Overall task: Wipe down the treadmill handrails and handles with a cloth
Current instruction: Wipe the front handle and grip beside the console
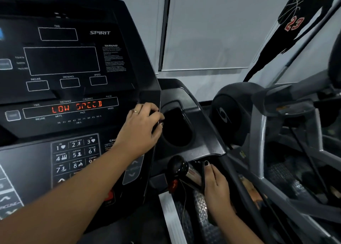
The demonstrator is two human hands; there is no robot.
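left hand [142,129] curled over console edge [156,94]; right hand [216,185] gripping handle [184,168]

This is a gym, or a fitness room of some kind. A treadmill [147,88] fills the left, its console marked SPIRIT, with a red display [76,106] reading LOW SPEED and a numbered program keypad [75,155]. A second exercise machine [239,114], perhaps an elliptical, stands just beside it on the right. The wall behind bears a black basketball figure [287,22] numbered 23.
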